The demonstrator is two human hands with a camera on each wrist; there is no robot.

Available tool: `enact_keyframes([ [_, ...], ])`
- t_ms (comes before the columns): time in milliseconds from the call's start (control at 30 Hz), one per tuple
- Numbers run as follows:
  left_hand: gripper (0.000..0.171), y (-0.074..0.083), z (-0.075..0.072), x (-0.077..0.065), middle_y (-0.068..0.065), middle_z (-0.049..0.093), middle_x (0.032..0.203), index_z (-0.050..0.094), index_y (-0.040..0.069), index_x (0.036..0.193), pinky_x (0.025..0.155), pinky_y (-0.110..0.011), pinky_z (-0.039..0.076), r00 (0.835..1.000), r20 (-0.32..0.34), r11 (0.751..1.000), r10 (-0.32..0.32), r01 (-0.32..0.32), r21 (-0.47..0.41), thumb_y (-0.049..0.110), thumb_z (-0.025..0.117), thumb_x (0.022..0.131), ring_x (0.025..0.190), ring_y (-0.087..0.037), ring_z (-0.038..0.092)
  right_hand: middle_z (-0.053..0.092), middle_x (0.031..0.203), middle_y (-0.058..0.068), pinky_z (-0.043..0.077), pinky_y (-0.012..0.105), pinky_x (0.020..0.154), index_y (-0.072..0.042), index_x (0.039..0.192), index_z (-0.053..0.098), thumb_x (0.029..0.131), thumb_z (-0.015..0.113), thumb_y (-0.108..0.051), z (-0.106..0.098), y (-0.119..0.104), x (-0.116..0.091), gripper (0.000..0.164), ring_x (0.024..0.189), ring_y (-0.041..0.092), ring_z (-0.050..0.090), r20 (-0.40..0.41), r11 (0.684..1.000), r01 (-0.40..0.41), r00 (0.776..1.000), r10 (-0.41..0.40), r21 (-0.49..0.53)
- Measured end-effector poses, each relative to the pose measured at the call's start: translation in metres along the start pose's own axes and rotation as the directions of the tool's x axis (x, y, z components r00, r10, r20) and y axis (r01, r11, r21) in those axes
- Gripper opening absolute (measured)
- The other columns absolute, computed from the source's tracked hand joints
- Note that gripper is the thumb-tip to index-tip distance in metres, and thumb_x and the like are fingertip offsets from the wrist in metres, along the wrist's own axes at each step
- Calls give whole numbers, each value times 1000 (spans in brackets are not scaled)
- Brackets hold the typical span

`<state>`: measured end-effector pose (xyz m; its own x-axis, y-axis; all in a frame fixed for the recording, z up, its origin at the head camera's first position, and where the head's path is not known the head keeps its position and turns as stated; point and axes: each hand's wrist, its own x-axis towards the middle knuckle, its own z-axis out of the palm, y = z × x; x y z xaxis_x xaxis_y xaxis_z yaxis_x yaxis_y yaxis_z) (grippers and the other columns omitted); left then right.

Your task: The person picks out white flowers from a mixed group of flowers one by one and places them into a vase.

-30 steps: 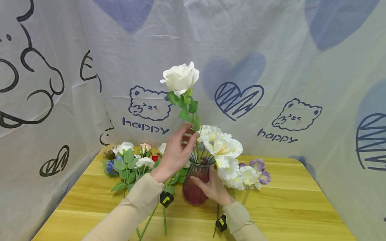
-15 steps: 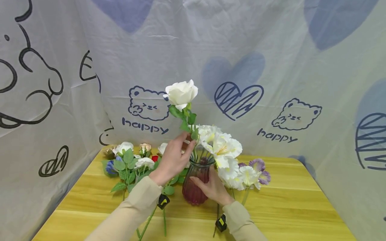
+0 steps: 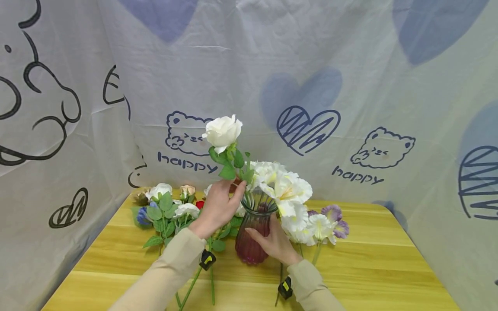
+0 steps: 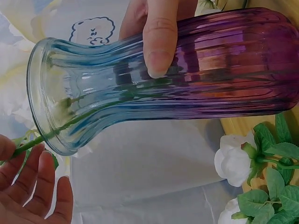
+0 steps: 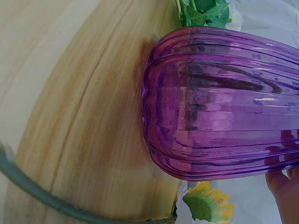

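Observation:
My left hand (image 3: 218, 207) pinches the green stem of a white rose (image 3: 222, 133) just above the vase's mouth. In the left wrist view that stem (image 4: 70, 123) passes over the glass rim and down inside. The ribbed glass vase (image 3: 250, 248), bluish at the neck and purple below, stands upright on the table. My right hand (image 3: 277, 242) grips its side, thumb (image 4: 160, 56) across the front. Large ruffled white flowers (image 3: 289, 192) with yellow centres lean out over the right of the mouth. In the right wrist view, fingertips (image 5: 276, 179) show at the purple glass.
White roses (image 3: 159, 190), a blue flower (image 3: 143, 215) and leafy stems lie on the wooden table (image 3: 373, 268) to the left. White and purple ruffled flowers (image 3: 332, 216) lie right of the vase. A yellow flower (image 5: 210, 200) shows low in the right wrist view. Printed cloth (image 3: 241, 65) hangs behind.
My left hand has come down and slightly left, lowering the white rose toward the vase; its head now leans more to the left. The right hand and vase stay still.

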<state>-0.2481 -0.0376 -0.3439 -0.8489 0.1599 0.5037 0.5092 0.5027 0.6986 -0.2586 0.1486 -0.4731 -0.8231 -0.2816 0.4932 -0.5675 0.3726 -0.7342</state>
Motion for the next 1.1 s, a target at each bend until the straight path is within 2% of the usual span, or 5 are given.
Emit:
enact_keyframes([
  [333,23,-2,-1,0,-9,65,98,60,10,108,87,-43,56,999,28,999,-21,22,-32,31,48,107,95,-24,65,58,140,10,49,43,110,-17,152,30,93,73,-27,1,0,-1,74,130,24,57,4,1000,11,1000,-11,14],
  [600,44,-1,-1,0,-19,68,125,62,5,129,103,-50,54,992,113,998,-53,51,26,38,42,109,119,-36,66,60,137,10,50,42,109,-17,152,31,93,73,-26,1,0,-1,73,127,24,60,9,1000,-5,1000,5,24],
  [767,40,-3,1,2,-20,60,134,55,5,136,110,-49,49,984,176,999,-13,7,34,31,51,106,127,-35,61,48,152,12,40,53,117,-19,159,18,93,72,-31,1,-1,-3,86,142,27,47,22,998,-62,998,61,19],
  [900,49,-8,0,-1,-19,53,144,45,6,146,117,-50,41,979,201,999,17,-23,27,25,57,103,136,-35,53,54,146,11,47,45,113,-17,156,26,93,73,-30,1,0,-3,79,135,25,55,20,999,-50,999,50,17],
  [1100,57,-14,-3,-11,-17,54,146,45,8,147,117,-52,41,974,215,994,-66,82,-68,23,67,97,137,-35,52,57,142,11,53,39,106,-18,154,28,94,72,-26,1,1,-1,76,126,25,62,20,999,-13,1000,13,33],
])
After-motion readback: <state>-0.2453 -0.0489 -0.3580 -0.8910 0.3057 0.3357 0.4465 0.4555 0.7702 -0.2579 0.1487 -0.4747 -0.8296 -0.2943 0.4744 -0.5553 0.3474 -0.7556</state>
